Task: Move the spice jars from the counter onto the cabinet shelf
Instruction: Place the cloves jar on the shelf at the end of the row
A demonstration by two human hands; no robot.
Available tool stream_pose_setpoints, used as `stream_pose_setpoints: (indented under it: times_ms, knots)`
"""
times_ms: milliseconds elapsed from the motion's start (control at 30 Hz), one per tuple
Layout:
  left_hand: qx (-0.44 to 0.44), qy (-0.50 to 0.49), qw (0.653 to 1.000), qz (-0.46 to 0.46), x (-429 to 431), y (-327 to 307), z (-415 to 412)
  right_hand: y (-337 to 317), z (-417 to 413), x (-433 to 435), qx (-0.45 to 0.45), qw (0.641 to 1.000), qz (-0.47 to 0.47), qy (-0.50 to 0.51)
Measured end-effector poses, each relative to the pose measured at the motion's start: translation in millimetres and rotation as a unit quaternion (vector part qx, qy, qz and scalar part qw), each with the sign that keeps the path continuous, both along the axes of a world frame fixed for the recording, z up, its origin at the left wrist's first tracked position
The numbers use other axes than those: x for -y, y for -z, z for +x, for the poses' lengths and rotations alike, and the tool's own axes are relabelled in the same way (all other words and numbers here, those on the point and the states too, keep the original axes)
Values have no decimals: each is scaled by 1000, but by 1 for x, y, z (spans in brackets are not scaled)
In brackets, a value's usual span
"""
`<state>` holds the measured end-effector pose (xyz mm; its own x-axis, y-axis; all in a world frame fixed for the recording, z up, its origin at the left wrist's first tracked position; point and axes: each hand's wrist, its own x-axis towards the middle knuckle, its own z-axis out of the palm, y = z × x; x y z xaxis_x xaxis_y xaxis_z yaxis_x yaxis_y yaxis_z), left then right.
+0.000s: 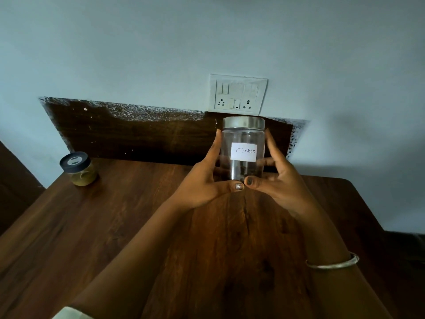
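Cloves jar [241,134]: clear cylindrical glass spice jar, upright, held between both hands over the far part of the bench, in front of the back panel and just below the socket plate; base hidden behind the thumbs, so resting or lifted cannot be told.
Jar lid [243,122]: round brushed-metal cap, seated on top.
Jar label [244,152]: white paper rectangle on the near face, handwritten "Cloves".
Jar contents [240,173]: dark matter low in the jar, partly hidden; upper part see-through.
Left hand [203,180]: grasping the cloves jar, fingers up along its left side, thumb across the front of the base.
Right hand [279,180]: grasping the same jar from the right, fingers curled behind it and seen through the glass, thumb tip at the front of the base, just beside the left thumb.
Bangle [333,263]: thin silver-coloured metal ring on the right forearm.
Second jar [79,171]: small squat glass jar, black round lid, yellowish-green powder inside; upright at the far left corner of the bench, well apart from both hands.
Bench [115,226]: dark brown wood-grain top, both forearms stretched above it.
Back panel [138,137]: dark wooden board against the wall, upper edge flecked with pale paint.
Socket plate [238,94]: white plastic switch-and-socket plate on the pale blue wall [161,54].
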<state>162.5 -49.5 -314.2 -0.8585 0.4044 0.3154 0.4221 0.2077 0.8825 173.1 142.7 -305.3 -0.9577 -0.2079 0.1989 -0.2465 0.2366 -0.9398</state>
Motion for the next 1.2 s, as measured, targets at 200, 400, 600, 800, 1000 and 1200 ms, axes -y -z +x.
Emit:
stream_pose_setpoints:
  times_ms: [200,400,600,800,1000,1200]
  knots:
    - [-63,-25,997,21,-38,-26,-9,-24,-5,-27,-71,993,-35,84]
    - [-148,-84,984,45,-90,-73,-29,-68,-20,-63,-174,962,-28,207]
    - [-252,-110,959,67,-151,-128,-64,-126,-40,-100,-283,918,-28,278]
    - [-306,-114,937,126,-199,-190,-82,-185,-61,-134,-352,880,-37,317]
    - [-356,-102,918,146,-232,-254,-101,-246,-87,-156,-426,841,-43,331]
    - [-390,-103,903,146,-252,-294,-125,-288,-122,-169,-456,822,-41,338]
